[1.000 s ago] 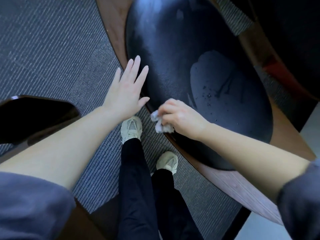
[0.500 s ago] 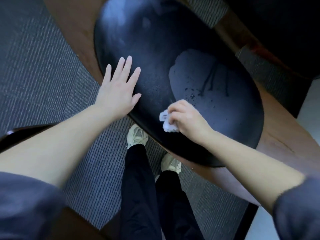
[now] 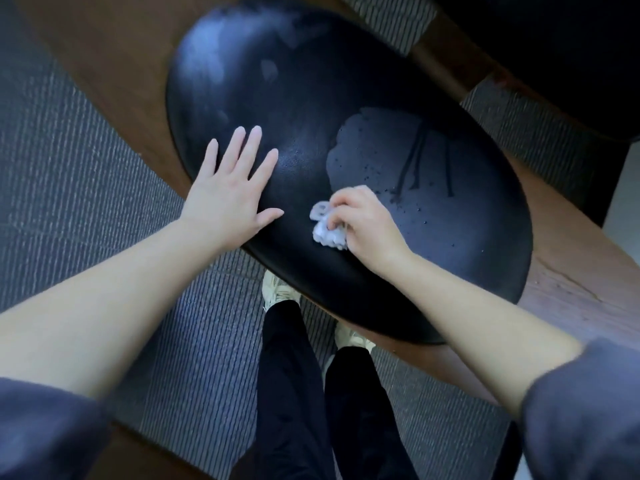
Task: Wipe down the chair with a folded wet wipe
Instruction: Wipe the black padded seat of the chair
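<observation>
A black padded chair seat (image 3: pixel 284 81) fills the upper middle of the view, framed by a brown wooden edge (image 3: pixel 571 282). A wet patch with droplets and streaks shows on its right half (image 3: pixel 408 161). My right hand (image 3: pixel 363 223) grips a crumpled white wet wipe (image 3: pixel 325 228) and presses it on the seat near the front edge. My left hand (image 3: pixel 230 195) lies flat on the seat's left part, fingers straight and spread.
Grey ribbed carpet (image 3: pixel 69 168) covers the floor to the left and below. My legs in black trousers (image 3: pixel 298 393) and pale shoes (image 3: pixel 277 289) stand under the seat's front edge. A dark piece of furniture (image 3: pixel 554 46) sits at the top right.
My right hand has moved with the wipe from the seat's front edge further onto the seat. The left hand now rests flat on the seat rather than at its rim.
</observation>
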Demonstrator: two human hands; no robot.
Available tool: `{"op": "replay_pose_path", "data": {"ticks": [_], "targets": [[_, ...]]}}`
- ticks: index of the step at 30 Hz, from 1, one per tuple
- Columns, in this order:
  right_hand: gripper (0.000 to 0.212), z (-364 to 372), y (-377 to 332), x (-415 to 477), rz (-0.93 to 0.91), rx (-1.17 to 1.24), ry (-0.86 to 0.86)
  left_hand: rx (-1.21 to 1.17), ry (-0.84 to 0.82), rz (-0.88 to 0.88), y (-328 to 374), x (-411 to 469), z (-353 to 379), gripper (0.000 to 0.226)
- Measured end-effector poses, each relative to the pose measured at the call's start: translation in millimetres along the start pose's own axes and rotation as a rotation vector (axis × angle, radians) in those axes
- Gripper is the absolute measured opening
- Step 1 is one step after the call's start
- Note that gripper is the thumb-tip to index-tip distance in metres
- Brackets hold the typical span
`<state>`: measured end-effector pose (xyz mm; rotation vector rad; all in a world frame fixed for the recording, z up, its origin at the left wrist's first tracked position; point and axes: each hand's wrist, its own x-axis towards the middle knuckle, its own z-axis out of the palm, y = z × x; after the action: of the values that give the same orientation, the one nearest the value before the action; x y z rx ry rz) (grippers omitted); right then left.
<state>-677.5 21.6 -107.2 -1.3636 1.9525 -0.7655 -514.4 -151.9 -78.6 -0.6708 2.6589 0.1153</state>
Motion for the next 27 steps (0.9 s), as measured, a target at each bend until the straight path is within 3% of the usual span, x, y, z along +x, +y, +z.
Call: {"op": "replay_pose_path", "data": {"ticks": [3,5,8,11,14,20,25,27], "targets": [[0.014,14.7,-11.5,21.9,0.102,-0.075,0.129,0.025,-0.026,0.021,-3.0,2.6,-2.8,0.089],[0.015,12.3,-13.3,0.2,0.120,-0.088,0.121,0.050,-0.059,0.034,-5.2,8.4,-9.8,0.091],[0.018,2.7,-13.2,-27.5,0.022,-0.084,0.026,0.105,-0.114,0.024,-9.5,29.4,-22.5,0.102],[0.024,-0.6,-4.1,7.5,0.061,-0.073,-0.060,0.147,-0.180,-0.006,-15.4,61.7,-37.2,0.124],[0.023,2.3,4.5,62.7,0.054,-0.075,0.174,0.192,-0.241,-0.016,-20.7,89.8,-43.6,0.140],[0.015,-11.7,25.2,135.5,0.491,0.076,0.418,0.213,-0.360,-0.019,-17.4,109.0,-42.8,0.155],[0.033,-2.7,3.0,86.6,0.065,0.048,0.134,0.173,-0.503,-0.064,-16.8,116.6,-49.0,0.155],[0.024,-19.8,20.3,105.4,0.098,-0.025,0.101,0.165,-0.549,-0.081,-15.2,118.0,-50.5,0.154]]}}
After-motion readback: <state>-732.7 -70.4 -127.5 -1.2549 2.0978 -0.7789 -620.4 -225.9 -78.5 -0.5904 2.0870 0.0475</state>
